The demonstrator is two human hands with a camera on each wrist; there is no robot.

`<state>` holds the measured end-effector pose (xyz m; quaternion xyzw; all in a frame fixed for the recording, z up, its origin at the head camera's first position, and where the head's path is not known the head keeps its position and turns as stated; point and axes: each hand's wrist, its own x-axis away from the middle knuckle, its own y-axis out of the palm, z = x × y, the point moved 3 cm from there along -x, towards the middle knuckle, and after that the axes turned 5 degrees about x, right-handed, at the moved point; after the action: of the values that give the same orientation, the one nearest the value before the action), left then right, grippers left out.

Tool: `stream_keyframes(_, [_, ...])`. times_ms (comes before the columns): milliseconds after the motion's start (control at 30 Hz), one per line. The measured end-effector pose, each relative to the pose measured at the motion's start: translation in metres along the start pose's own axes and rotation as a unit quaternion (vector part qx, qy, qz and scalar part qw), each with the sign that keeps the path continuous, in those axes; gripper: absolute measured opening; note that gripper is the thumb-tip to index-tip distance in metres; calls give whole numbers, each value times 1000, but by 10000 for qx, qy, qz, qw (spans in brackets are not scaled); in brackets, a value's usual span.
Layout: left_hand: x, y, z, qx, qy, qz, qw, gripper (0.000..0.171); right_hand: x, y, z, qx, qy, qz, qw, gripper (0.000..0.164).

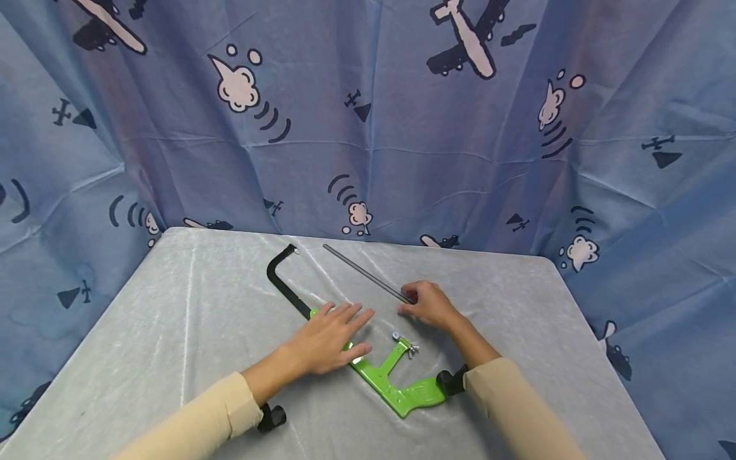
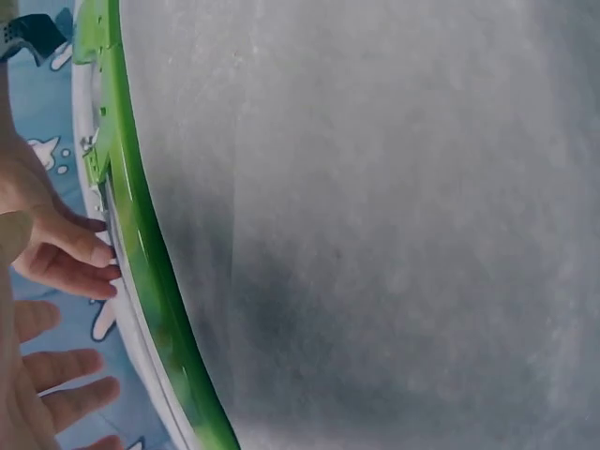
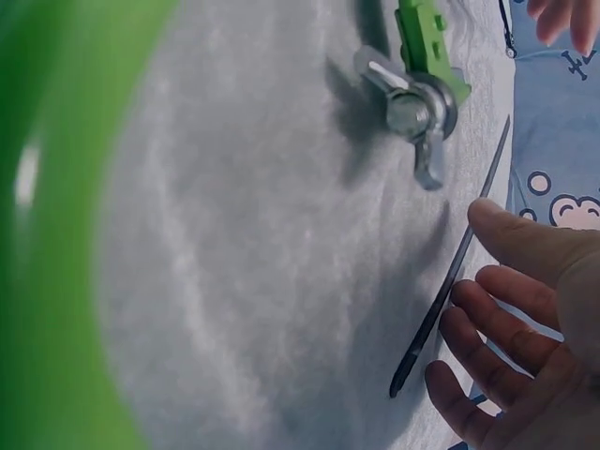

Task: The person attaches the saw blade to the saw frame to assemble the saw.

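A hacksaw frame (image 1: pixel 376 378) with a green handle and a black bent front arm lies diagonally on the table. Over its middle my left hand (image 1: pixel 329 338) hovers with fingers spread; whether it touches the frame I cannot tell. Beyond lies a thin grey hacksaw blade (image 1: pixel 368 275), apart from the frame. At the blade's near end is my right hand (image 1: pixel 430 303), thumb on one side and loosely bent fingers on the other. In the right wrist view those fingers (image 3: pixel 502 328) look unclosed around the blade (image 3: pixel 433 314). A silver wing nut (image 3: pixel 410 114) sits on the frame's green post.
A pale, velvety cloth covers the table (image 1: pixel 230 358). Behind it hangs a blue curtain (image 1: pixel 310 160) printed with planes and clouds. Black wrist-camera mounts (image 1: pixel 272 418) stick out below both sleeves, the right one beside the saw handle.
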<state>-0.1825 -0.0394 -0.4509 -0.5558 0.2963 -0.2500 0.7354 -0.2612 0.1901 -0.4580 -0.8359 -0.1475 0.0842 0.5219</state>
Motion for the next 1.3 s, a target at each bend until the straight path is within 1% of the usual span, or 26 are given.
stream_keyframes(133, [0,1,4,-146,122,73,9998,63,-2,0,-1,96,-32,87,9999,37])
stream_keyframes(200, [1,1,5,-206,160,90,9996,63,-3,0,-2,160,-113,169,9997,33])
stream_keyframes(300, [1,2,8,-202,205,98,9995,62,-4,1,-3,188,-172,261,9993,26])
stream_keyframes(433, [1,4,11,-235,251,79,9994,62,-6,1,-3,246,-64,300,9992,19])
stream_keyframes(533, [1,5,14,-339,308,74,9989,61,-6,1,-3,297,78,333,9990,16])
stream_keyframes(667, [2,8,19,-427,371,1,9984,60,-7,2,-4,411,144,423,9982,14])
stream_keyframes(867, [2,11,26,-418,396,-158,9982,60,-10,4,-5,514,358,399,9972,11])
stream_keyframes(1067, [3,13,32,-233,430,-326,9983,59,-11,4,-6,572,455,362,9967,8])
stream_keyframes(1300, [2,14,40,-39,554,-227,9982,59,-11,5,-6,498,503,298,9970,9])
